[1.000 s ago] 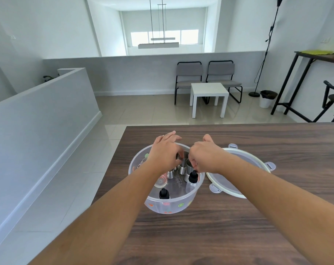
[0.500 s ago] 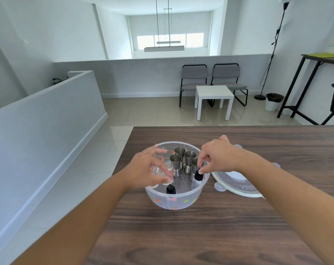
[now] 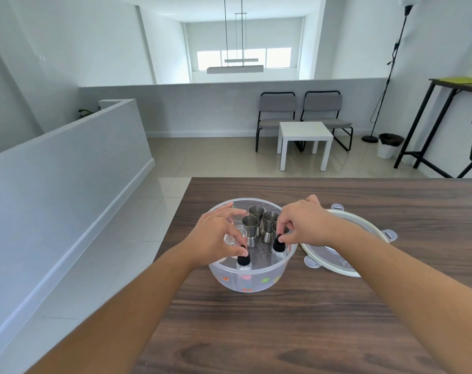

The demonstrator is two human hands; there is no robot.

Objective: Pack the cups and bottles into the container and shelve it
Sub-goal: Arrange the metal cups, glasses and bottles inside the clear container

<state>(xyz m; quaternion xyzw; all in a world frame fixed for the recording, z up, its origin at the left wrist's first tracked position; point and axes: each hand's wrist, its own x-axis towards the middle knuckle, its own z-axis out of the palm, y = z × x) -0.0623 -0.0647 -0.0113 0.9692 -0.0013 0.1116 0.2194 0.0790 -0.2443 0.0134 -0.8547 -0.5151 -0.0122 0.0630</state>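
A round clear plastic container with fruit prints stands near the left edge of the dark wooden table. Inside stand several steel jigger cups, some clear glasses under my left hand, and two small bottles with black caps. My left hand reaches over the left side, fingertips pinching the near bottle's cap. My right hand pinches the cap of the right bottle. The container's round lid lies flat on the table just to its right, partly under my right forearm.
The table's left edge drops to a tiled floor beside a low white wall. Beyond the far edge stand a white side table, two grey chairs, a floor lamp, a bin and a dark high table at right.
Both hands have drawn back from the jigger cups at the centre of the container. The left hand came toward the near bottle, the right settled on the right bottle's cap.
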